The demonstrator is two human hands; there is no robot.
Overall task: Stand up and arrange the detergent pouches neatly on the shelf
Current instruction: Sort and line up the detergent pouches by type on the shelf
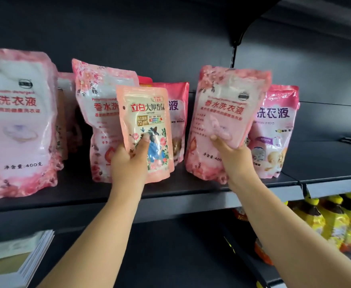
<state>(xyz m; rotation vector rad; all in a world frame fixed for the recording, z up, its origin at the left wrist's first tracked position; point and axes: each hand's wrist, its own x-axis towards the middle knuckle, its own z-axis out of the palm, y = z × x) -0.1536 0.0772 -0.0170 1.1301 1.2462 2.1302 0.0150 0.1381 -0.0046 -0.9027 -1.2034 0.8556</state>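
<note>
The left hand (128, 161) grips a small peach-pink glossy plastic detergent pouch (146, 132) printed with roses and a figure in blue; the thumb presses on the pouch's front, the fingers are hidden behind it. This small pouch is held upright, just in front of the dark grey metal shelf (170, 196), its lower edge above the shelf's front lip. It overlaps a larger pale pink flowered plastic pouch (99, 113) that stands on the shelf leaning left, and a deeper pink pouch with purple characters (178, 113) standing behind to the right.

The right hand (230, 150) holds a second pale pink flowered pouch (228, 113) at its lower right side, the fingers curled behind it and showing faintly through the translucent plastic. That pouch is tilted to the right, its bottom left corner down near the shelf surface. Just behind it on the right stands another deeper pink pouch with purple characters (274, 129), upright.

At far left a third pale pink flowered pouch (18, 121) stands upright and blurred, with further pouches behind it that are too hidden to count. So six pouches show plainly: one small, three pale flowered, two deeper pink.

Below the shelf, yellow plastic bottles (336, 217) crowd the lower right, and a stack of white booklets (18, 256) lies at lower left
</note>
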